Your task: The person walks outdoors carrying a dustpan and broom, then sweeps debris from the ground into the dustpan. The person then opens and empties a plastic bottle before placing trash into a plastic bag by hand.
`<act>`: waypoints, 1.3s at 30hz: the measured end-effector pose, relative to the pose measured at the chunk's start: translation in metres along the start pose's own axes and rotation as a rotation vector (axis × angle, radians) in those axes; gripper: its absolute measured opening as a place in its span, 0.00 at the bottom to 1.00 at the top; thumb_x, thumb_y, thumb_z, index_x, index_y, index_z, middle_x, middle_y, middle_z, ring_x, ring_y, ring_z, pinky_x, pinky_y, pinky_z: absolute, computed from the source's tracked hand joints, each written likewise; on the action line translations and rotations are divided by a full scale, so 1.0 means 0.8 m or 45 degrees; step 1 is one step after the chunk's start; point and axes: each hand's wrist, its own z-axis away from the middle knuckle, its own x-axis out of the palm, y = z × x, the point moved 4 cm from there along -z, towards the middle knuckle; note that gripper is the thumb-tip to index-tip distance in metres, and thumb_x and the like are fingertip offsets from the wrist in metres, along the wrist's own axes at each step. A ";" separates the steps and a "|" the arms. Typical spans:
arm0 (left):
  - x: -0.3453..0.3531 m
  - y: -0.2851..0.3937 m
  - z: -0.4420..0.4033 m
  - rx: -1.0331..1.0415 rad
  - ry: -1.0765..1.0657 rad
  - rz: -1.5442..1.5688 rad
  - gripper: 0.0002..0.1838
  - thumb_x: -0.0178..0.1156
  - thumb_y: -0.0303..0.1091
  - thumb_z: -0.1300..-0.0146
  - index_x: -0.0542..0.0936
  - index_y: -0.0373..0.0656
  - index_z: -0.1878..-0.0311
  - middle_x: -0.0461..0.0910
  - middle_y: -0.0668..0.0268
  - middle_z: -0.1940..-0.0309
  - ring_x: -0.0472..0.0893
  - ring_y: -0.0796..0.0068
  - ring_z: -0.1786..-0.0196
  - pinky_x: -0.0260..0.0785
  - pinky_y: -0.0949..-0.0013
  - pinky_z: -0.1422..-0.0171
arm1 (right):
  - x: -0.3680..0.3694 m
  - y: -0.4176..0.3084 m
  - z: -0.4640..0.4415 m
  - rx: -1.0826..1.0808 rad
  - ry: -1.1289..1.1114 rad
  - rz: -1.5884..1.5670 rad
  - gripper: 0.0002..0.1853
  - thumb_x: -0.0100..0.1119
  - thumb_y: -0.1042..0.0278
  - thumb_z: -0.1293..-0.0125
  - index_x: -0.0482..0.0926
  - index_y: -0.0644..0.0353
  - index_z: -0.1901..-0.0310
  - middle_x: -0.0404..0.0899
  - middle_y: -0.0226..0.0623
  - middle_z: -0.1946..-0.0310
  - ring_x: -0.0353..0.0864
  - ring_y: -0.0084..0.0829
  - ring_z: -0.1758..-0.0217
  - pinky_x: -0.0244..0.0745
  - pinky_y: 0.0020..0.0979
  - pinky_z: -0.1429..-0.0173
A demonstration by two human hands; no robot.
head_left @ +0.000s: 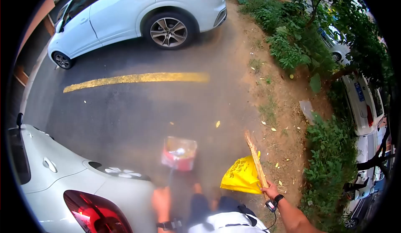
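My left hand (161,200), smeared by motion, is at the bottom centre beside the white car's rear. A thin dark handle seems to run from it to a red-and-silver, box-shaped dustpan (179,153), also blurred, low over the asphalt. At the lower right, my right hand (270,189) is closed round a long, straw-coloured bundle of thin sticks (256,160), which points forward and slightly left. A yellow plastic bag (241,176) with dark print lies against the sticks, its corner near my fingers. Whether my fingers also grip the bag, I cannot tell.
A white car (121,189) stands close on my left. Another pale car (121,14) is parked ahead, beyond a yellow painted line (138,78). Bare soil with dry leaves and green shrubs (328,149) borders the asphalt on the right. More cars stand behind the shrubs.
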 end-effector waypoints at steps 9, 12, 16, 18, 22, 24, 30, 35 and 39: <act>0.012 0.049 -0.158 0.019 -0.125 -0.267 0.21 0.66 0.47 0.39 0.83 0.35 0.73 0.81 0.50 0.78 0.82 0.47 0.71 0.72 0.53 0.64 | 0.079 -0.155 -0.189 0.047 0.055 0.435 0.31 0.70 0.72 0.48 0.78 0.57 0.38 0.85 0.38 0.64 0.83 0.30 0.66 0.79 0.33 0.59; 0.015 0.079 -0.200 0.057 -0.183 -0.335 0.20 0.65 0.47 0.38 0.84 0.36 0.72 0.81 0.49 0.76 0.83 0.47 0.69 0.73 0.53 0.62 | 0.111 -0.177 -0.270 0.200 0.039 0.514 0.27 0.71 0.68 0.48 0.81 0.60 0.44 0.86 0.41 0.62 0.86 0.35 0.62 0.79 0.35 0.55; 0.029 0.098 -0.252 0.078 -0.262 -0.456 0.20 0.64 0.46 0.38 0.83 0.35 0.72 0.82 0.48 0.75 0.83 0.46 0.68 0.74 0.53 0.61 | 0.173 -0.176 -0.384 0.274 0.049 0.528 0.22 0.72 0.68 0.48 0.83 0.64 0.50 0.86 0.44 0.63 0.86 0.36 0.62 0.79 0.37 0.56; 0.028 0.112 -0.277 0.117 -0.266 -0.434 0.20 0.64 0.45 0.38 0.82 0.35 0.73 0.81 0.49 0.77 0.82 0.47 0.70 0.73 0.54 0.62 | 0.211 -0.173 -0.430 0.386 0.055 0.448 0.20 0.72 0.69 0.48 0.84 0.67 0.53 0.86 0.45 0.64 0.86 0.38 0.63 0.80 0.38 0.57; 0.027 0.112 -0.308 0.007 -0.396 -0.483 0.20 0.64 0.49 0.39 0.86 0.38 0.68 0.84 0.48 0.71 0.84 0.45 0.64 0.76 0.49 0.58 | 0.300 -0.186 -0.413 0.385 -0.231 0.325 0.19 0.72 0.72 0.47 0.84 0.63 0.51 0.84 0.37 0.68 0.82 0.31 0.68 0.77 0.34 0.61; 0.024 0.113 -0.320 0.014 -0.375 -0.464 0.19 0.64 0.47 0.38 0.85 0.37 0.69 0.82 0.49 0.74 0.83 0.46 0.67 0.75 0.52 0.60 | 0.323 -0.202 -0.366 0.321 -0.449 0.240 0.25 0.71 0.75 0.47 0.82 0.64 0.44 0.83 0.32 0.67 0.79 0.26 0.71 0.76 0.31 0.64; 0.018 0.106 -0.327 0.024 -0.316 -0.396 0.20 0.64 0.44 0.37 0.81 0.34 0.73 0.79 0.49 0.79 0.81 0.48 0.72 0.72 0.55 0.64 | 0.307 -0.258 -0.295 0.064 -0.752 0.407 0.38 0.72 0.75 0.47 0.73 0.58 0.31 0.84 0.34 0.52 0.82 0.27 0.56 0.76 0.27 0.50; 0.014 0.096 -0.332 0.011 -0.317 -0.403 0.20 0.64 0.44 0.38 0.81 0.34 0.73 0.79 0.49 0.79 0.81 0.47 0.73 0.71 0.54 0.66 | 0.327 -0.296 -0.350 -0.274 -0.641 0.734 0.39 0.72 0.68 0.47 0.71 0.56 0.30 0.83 0.51 0.47 0.85 0.42 0.45 0.76 0.33 0.40; 0.004 0.087 -0.317 -0.033 -0.280 -0.336 0.20 0.64 0.44 0.38 0.81 0.33 0.73 0.78 0.49 0.80 0.79 0.49 0.74 0.70 0.55 0.67 | 0.394 -0.330 -0.409 -0.307 -0.496 0.780 0.40 0.72 0.66 0.48 0.71 0.58 0.30 0.83 0.58 0.51 0.86 0.46 0.48 0.78 0.37 0.43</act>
